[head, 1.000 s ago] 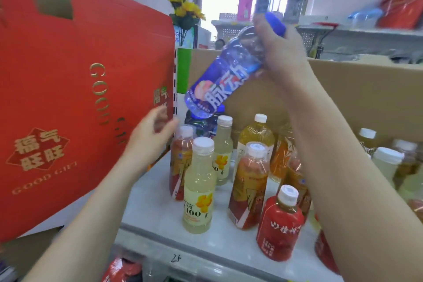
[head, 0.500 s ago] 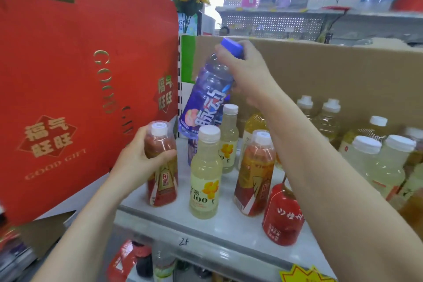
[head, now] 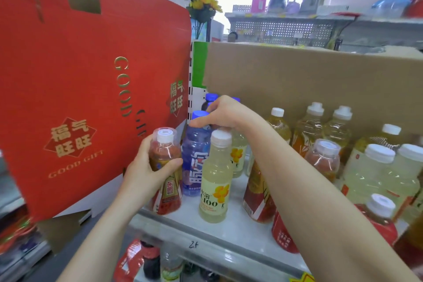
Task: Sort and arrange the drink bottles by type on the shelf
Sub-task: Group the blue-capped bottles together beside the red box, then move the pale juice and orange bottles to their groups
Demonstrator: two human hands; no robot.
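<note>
Gripping upright bottles: right hand (head: pixel 220 114) blue bottle (head: pixel 195 158), left hand (head: pixel 146 173) amber bottle (head: pixel 165 149)

A red gift box (head: pixel 91 89) stands left of a brown carton (head: pixel 309 80).

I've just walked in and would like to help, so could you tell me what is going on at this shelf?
A person is sorting drink bottles on a white shelf. The right hand grips the cap end of a blue sports drink bottle, upright near the back left, by other blue-capped bottles. The left hand holds a red-labelled drink bottle at the shelf's front left corner. A pale yellow C100 bottle stands between the arms.
</note>
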